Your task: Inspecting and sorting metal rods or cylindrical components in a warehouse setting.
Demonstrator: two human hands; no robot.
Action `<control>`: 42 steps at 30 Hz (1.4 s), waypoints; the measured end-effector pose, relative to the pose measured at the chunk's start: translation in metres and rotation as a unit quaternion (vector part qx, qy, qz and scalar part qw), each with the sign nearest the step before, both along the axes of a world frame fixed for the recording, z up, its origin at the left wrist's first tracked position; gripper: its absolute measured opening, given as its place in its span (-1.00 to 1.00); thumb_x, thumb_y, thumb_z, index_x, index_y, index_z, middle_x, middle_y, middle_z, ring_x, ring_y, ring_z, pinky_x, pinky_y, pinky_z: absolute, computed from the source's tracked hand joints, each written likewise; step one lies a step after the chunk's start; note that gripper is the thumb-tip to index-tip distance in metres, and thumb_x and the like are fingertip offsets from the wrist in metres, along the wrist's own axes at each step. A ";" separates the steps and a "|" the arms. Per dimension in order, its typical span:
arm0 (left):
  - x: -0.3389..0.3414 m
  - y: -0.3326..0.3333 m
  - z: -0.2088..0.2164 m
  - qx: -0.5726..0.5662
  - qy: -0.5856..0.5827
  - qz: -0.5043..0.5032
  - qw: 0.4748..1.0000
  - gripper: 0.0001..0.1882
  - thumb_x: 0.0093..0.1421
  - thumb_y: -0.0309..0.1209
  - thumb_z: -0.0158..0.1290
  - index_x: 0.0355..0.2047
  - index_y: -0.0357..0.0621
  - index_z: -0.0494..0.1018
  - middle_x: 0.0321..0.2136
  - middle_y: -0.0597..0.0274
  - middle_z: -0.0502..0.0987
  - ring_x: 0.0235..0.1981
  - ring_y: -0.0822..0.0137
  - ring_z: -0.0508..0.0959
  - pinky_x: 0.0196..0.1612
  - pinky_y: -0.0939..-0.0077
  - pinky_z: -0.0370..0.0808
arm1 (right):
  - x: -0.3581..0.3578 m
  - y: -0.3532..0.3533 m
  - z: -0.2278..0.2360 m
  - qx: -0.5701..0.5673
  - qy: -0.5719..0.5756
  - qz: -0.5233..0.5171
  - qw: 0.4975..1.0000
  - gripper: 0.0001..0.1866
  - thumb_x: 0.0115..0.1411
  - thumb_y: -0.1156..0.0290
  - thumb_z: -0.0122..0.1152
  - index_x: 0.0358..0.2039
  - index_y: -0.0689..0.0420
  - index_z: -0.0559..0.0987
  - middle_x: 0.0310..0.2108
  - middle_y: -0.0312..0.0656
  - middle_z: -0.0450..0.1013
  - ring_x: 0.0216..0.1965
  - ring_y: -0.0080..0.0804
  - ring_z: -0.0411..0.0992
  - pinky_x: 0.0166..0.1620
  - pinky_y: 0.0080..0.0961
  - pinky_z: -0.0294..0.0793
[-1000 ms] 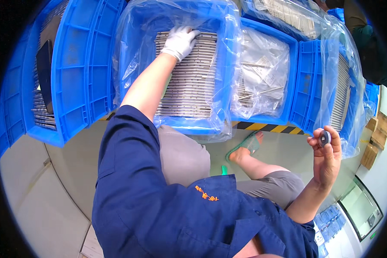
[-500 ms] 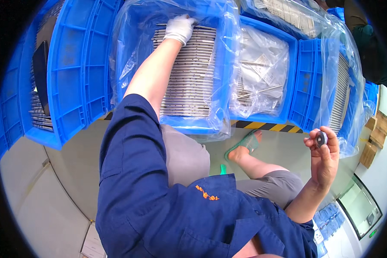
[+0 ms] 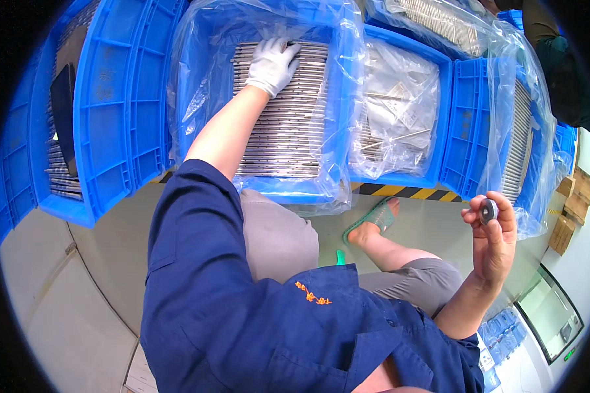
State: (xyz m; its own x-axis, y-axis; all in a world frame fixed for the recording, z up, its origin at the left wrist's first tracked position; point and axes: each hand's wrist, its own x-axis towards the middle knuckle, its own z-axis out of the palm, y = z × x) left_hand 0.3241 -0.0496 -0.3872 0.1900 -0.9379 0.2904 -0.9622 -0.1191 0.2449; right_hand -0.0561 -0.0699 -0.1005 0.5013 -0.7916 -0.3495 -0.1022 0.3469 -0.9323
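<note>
Right hand (image 3: 494, 242), bare, right side of frame: grip closed on a small dark ring (image 3: 488, 211), pinched between thumb and fingers. Ring is held up off everything, face turned partly to us, pale spot at its middle; we'd guess the fingertip pinch is there to keep that face uncovered. Left hand (image 3: 273, 67), in a white glove, upper centre: palm down on the rods (image 3: 285, 141), fingers spread a bit over the top end of the stack. We can't make out whether this grip has a rod or only rests; fingertips' undersides are hidden. Glove probably spares the metal from skin marks.

Rods lie side by side, crosswise, in neat rows inside the middle bin (image 3: 278, 188), blue. Clear liner (image 3: 196, 98) lines it and spills over the rim, likely to keep metal off the plastic walls. Rows look packed that way so none cross or roll.

Just right of it, another blue bin (image 3: 445, 111) holds a crumpled clear bag (image 3: 406, 69) with a few loose rods (image 3: 410, 135) at angles, less orderly. Farther right, a lined bin with more rods (image 3: 519, 144). Upper left, a tilted bin (image 3: 101, 141) beside a dark flat piece (image 3: 63, 118) lying over rods. Striped tape (image 3: 403, 192) runs below the bins, presumably an edge marker.
</note>
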 end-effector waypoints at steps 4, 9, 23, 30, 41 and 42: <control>-0.009 0.009 0.002 0.107 -0.051 0.034 0.992 -0.41 0.06 -0.03 -0.17 0.06 -0.02 0.12 0.10 0.11 0.05 0.15 0.11 -0.03 0.11 -0.06 -0.12 | 0.002 0.001 0.000 -0.002 -0.001 0.006 1.000 -0.54 0.02 0.35 0.14 -0.08 0.27 0.29 -0.24 -0.05 0.36 -0.32 -0.40 0.38 -0.15 -0.47 0.34; -0.029 0.002 0.000 0.162 -0.057 0.075 0.982 -0.29 0.05 0.10 -0.25 0.11 -0.08 0.05 0.15 0.16 -0.04 0.20 0.11 -0.16 0.13 -0.10 -0.27 | 0.004 0.003 0.000 0.002 -0.001 0.010 1.000 -0.54 0.03 0.35 0.13 -0.08 0.27 0.29 -0.24 -0.06 0.36 -0.32 -0.40 0.38 -0.15 -0.47 0.33; 0.003 -0.005 0.008 0.074 -0.057 0.149 0.984 -0.56 0.03 -0.08 -0.12 -0.08 0.06 0.29 -0.13 0.16 0.33 -0.04 0.16 0.25 0.04 -0.08 0.00 | 0.008 0.005 -0.001 0.013 -0.009 0.017 1.000 -0.57 0.04 0.40 0.10 -0.08 0.26 0.29 -0.23 -0.07 0.35 -0.32 -0.42 0.37 -0.16 -0.50 0.33; 0.018 -0.020 0.004 0.073 -0.103 0.153 0.980 -0.74 -0.01 -0.22 -0.06 -0.29 0.09 0.43 -0.28 0.18 0.43 -0.23 0.14 0.40 -0.05 0.00 0.15 | 0.013 0.009 -0.001 0.019 -0.004 0.025 0.999 -0.56 0.02 0.40 0.13 -0.09 0.26 0.30 -0.23 -0.07 0.36 -0.32 -0.42 0.37 -0.16 -0.51 0.32; 0.043 0.018 0.008 -0.071 0.188 0.377 0.904 -0.50 -0.04 -0.12 -0.06 -0.17 -0.24 0.37 -0.26 -0.12 0.41 -0.11 0.02 0.34 -0.03 0.25 0.26 | 0.014 0.009 0.000 0.003 0.002 0.022 1.000 -0.55 0.00 0.35 0.15 -0.10 0.25 0.31 -0.25 -0.07 0.37 -0.33 -0.43 0.37 -0.18 -0.51 0.34; 0.044 0.021 0.017 0.020 0.260 0.452 0.853 -0.44 -0.02 -0.04 -0.11 -0.12 -0.22 0.34 -0.21 -0.14 0.39 -0.07 0.00 0.33 0.00 0.27 0.24 | 0.017 0.010 0.001 0.005 0.008 0.021 1.000 -0.56 0.00 0.36 0.15 -0.11 0.26 0.32 -0.26 -0.08 0.37 -0.33 -0.43 0.37 -0.18 -0.52 0.34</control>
State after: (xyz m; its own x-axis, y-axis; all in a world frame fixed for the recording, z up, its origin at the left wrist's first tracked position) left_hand 0.3683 -0.0282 -0.3705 0.9343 -0.3466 -0.0830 -0.2346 -0.7732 0.5891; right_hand -0.0396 -0.0600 -0.0993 0.5278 -0.7666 -0.3656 -0.1306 0.3520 -0.9268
